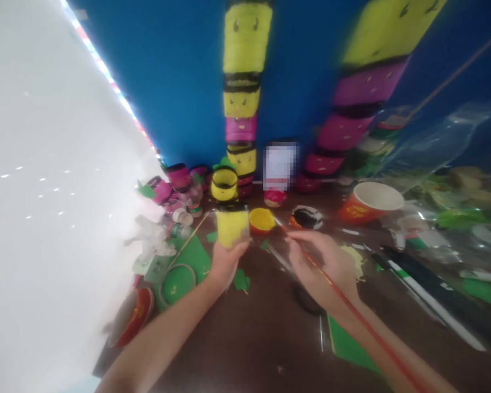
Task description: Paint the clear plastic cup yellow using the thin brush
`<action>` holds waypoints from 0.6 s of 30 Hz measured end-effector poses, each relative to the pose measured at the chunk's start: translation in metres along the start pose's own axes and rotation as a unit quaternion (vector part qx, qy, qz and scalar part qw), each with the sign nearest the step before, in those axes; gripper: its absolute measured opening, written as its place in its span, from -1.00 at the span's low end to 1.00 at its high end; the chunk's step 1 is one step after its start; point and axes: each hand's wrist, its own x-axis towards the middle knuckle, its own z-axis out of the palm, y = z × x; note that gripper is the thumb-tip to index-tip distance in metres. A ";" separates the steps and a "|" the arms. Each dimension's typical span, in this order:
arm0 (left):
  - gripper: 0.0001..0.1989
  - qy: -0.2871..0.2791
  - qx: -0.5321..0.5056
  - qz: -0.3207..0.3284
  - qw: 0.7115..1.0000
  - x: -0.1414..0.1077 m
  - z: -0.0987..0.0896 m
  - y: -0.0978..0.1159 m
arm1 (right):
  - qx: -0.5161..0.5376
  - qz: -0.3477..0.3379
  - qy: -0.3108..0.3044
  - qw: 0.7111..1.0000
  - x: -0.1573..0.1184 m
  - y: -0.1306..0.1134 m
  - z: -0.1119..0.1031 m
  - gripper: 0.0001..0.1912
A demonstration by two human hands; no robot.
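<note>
My left hand [228,259] grips a yellow painted cup [232,226] with a black rim, raised above the dark brown table [245,338]. Between the fingers of my right hand [321,262] is a paintbrush [331,284] with a long red handle. Its tip points left, close to a small pot of yellow paint [262,220]; I cannot tell whether it touches. Right of that pot sits a container of black paint [306,217]. Behind the held cup stands another yellow cup [224,184] with a black rim.
Stacked yellow and magenta cups with faces [241,101] rise against the blue backdrop [167,71]. An orange paper cup [372,202] stands at right, another [133,316] lies tipped at left. Green paper [192,251], a cutter [429,278] and magenta cups [178,177] surround the hands.
</note>
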 end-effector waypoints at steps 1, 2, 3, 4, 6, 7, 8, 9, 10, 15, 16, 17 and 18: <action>-0.55 -0.003 -0.003 0.000 1.000 0.000 0.000 0.001 | 0.003 0.001 -0.017 1.000 0.003 0.005 0.001 -0.89; -0.54 -0.004 -0.005 -0.001 1.000 -0.001 0.001 0.001 | 0.009 0.008 -0.030 0.999 0.006 0.010 0.002 -0.88; -0.54 -0.001 -0.007 -0.002 1.000 -0.001 0.001 0.002 | 0.014 0.010 -0.038 0.999 0.008 0.014 0.003 -0.87; -0.54 0.001 -0.012 -0.003 1.000 -0.001 0.002 0.002 | 0.019 0.008 -0.046 0.999 0.011 0.018 0.005 -0.87; -0.52 0.011 -0.026 -0.006 1.000 -0.001 0.003 0.003 | 0.029 -0.006 -0.057 0.998 0.015 0.025 0.008 -0.87; -0.51 0.017 -0.031 -0.011 0.999 -0.001 0.004 0.004 | 0.032 -0.015 -0.058 0.998 0.017 0.027 0.010 -0.87; -0.50 0.022 -0.035 -0.018 0.999 -0.001 0.005 0.005 | 0.034 -0.021 -0.061 0.997 0.019 0.028 0.013 -0.88; -0.49 0.026 -0.038 -0.026 0.999 -0.001 0.005 0.006 | 0.034 -0.026 -0.063 0.997 0.021 0.029 0.015 -0.89; -0.48 0.030 -0.040 -0.034 0.998 -0.002 0.006 0.007 | 0.031 -0.028 -0.067 0.997 0.022 0.030 0.017 -0.89; -0.42 0.046 -0.078 -0.035 0.995 -0.001 0.007 0.005 | 0.010 -0.062 -0.135 0.989 0.028 0.036 0.024 -0.83; -0.41 0.049 -0.081 -0.033 0.995 0.000 0.006 0.003 | 0.008 -0.070 -0.144 0.987 0.029 0.038 0.025 -0.81; -0.41 0.053 -0.080 -0.033 0.995 0.001 0.006 0.002 | 0.007 -0.076 -0.150 0.986 0.029 0.039 0.026 -0.79; -0.41 0.055 -0.076 -0.032 0.995 0.002 0.005 0.001 | 0.006 -0.082 -0.155 0.984 0.029 0.041 0.027 -0.78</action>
